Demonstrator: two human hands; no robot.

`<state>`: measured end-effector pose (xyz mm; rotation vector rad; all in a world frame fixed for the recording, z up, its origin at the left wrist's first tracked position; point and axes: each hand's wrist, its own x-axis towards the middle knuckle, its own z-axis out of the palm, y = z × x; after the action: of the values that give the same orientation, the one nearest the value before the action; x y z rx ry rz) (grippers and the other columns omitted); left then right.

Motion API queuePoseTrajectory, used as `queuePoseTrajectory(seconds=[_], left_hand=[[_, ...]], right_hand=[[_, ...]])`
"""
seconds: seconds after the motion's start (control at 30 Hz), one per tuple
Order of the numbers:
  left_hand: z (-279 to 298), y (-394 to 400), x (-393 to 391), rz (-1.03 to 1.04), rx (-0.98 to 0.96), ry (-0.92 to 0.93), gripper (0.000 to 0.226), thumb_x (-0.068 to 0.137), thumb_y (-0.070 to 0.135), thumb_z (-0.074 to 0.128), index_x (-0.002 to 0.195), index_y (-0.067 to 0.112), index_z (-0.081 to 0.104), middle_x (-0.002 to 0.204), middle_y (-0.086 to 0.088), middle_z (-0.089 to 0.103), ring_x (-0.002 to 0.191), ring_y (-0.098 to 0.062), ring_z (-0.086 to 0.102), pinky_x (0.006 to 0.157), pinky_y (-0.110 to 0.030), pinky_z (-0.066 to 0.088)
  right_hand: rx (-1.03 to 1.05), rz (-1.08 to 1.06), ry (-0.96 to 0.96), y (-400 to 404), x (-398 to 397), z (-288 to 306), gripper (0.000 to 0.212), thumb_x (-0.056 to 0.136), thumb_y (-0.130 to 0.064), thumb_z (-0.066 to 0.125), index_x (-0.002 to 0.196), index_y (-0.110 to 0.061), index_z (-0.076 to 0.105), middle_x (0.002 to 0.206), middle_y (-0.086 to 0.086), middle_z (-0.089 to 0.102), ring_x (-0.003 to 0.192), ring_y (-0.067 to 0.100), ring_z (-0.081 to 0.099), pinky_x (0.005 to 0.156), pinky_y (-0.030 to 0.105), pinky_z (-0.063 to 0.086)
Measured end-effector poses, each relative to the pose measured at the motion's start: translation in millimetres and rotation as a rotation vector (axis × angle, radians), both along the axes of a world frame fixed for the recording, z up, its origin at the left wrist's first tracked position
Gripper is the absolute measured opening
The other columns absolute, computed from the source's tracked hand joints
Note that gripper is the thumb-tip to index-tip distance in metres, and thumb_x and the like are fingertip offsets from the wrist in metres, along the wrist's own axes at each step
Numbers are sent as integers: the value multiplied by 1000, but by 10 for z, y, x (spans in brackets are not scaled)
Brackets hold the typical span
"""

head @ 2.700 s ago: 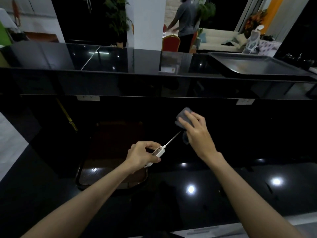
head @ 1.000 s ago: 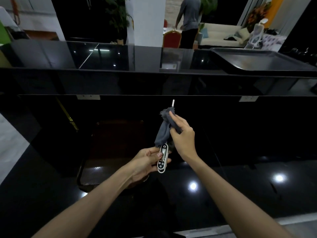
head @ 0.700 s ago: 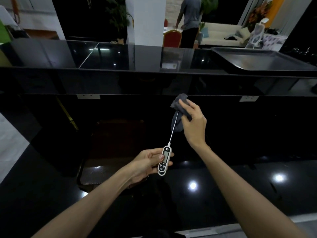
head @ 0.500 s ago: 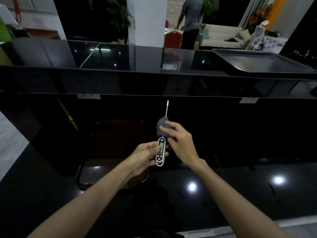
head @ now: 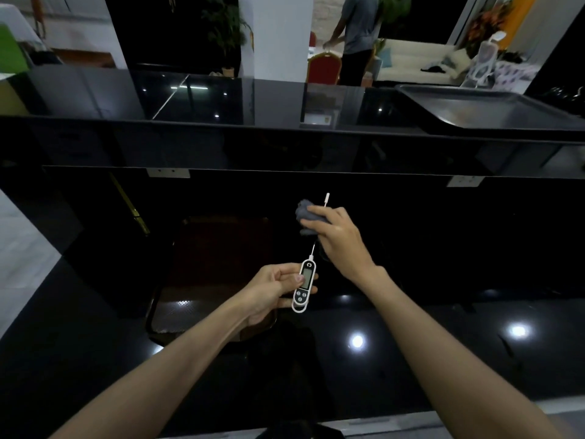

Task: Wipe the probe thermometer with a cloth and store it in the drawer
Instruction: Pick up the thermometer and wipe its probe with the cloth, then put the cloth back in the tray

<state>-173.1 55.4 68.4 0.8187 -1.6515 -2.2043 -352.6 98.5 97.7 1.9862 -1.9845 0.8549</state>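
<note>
Probe thermometer (head: 304, 286) held above the black counter (head: 411, 359), white body low, display and buttons facing up, thin metal probe pointing up and away. Left hand (head: 272, 291) grips the body: thumb pressed beside the display, fingers curled under.

Grey cloth (head: 306, 213) is bunched around the upper probe. Right hand (head: 340, 237) pinches it closed around the shaft. Only the white tip clears the top of the cloth; a short run of bare metal shows between cloth and body.

Against half a second ago: the cloth sat right against the top of the body, with a long stretch of probe exposed above it. Now it is far up the shaft, near the tip. The thermometer itself sits slightly lower and further right in view; left-hand grip unchanged.

Below the left forearm, a dark brown tray (head: 177, 315) on the counter, dim, contents hard to make out. A metal baking tray (head: 474, 106) on the raised ledge, far right. A person (head: 354, 30) stands in the room behind, back turned.
</note>
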Motion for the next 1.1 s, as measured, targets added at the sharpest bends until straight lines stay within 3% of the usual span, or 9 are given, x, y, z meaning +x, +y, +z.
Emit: queuePoseTrajectory(seconds=[0.13, 0.27, 0.47, 0.57, 0.67, 0.83, 1.1], left_hand=[[-59, -53, 35, 66, -19, -32, 25, 98, 6, 51, 121, 2, 60, 107, -16, 66, 101, -25, 67, 85, -38, 55], [-140, -98, 104, 106, 6, -61, 25, 98, 6, 52, 121, 8, 62, 105, -21, 62, 100, -33, 61, 91, -46, 47], [-267, -98, 340, 137, 74, -99, 25, 97, 6, 51, 119, 11, 63, 75, 1, 63, 67, -8, 61, 68, -27, 54], [-324, -130, 541, 182, 113, -128, 24, 97, 6, 53, 119, 8, 62, 89, -7, 64, 77, -15, 62, 74, -31, 55], [-434, -176, 802, 259, 143, -175, 17, 97, 6, 52, 107, 13, 63, 98, -12, 67, 87, -22, 65, 76, -33, 57], [-726, -289, 1284, 455, 210, -289, 25, 99, 5, 47, 121, 3, 60, 103, -15, 66, 94, -25, 64, 77, -33, 54], [-1064, -611, 1833, 625, 308, -275, 28, 99, 4, 47, 124, 1, 59, 108, -18, 64, 97, -25, 62, 81, -34, 52]], right_hand=[[42, 79, -59, 115, 264, -194, 35, 81, 8, 64, 112, -7, 73, 126, 11, 64, 99, 31, 58, 86, 35, 52], [75, 117, -97, 192, 440, -306, 33, 84, 7, 64, 113, -6, 72, 127, 11, 64, 104, 30, 58, 88, 35, 52], [190, 187, -171, 133, 572, -388, 37, 83, 9, 60, 112, -11, 73, 129, 3, 64, 101, 22, 55, 91, 31, 49], [258, 229, -230, 36, 656, -435, 41, 81, 10, 59, 109, -15, 75, 128, 1, 64, 100, 19, 57, 91, 33, 49], [326, 231, -294, -104, 797, -524, 42, 80, 8, 59, 109, -17, 75, 128, 1, 65, 111, 18, 60, 99, 37, 48], [475, 163, -277, -443, 1140, -860, 41, 84, 4, 58, 113, -20, 73, 135, 1, 60, 126, 17, 54, 110, 39, 40], [665, 60, -141, -1070, 1759, -1668, 47, 90, 1, 50, 127, -26, 62, 151, -7, 42, 122, 23, 45, 90, 41, 51]])
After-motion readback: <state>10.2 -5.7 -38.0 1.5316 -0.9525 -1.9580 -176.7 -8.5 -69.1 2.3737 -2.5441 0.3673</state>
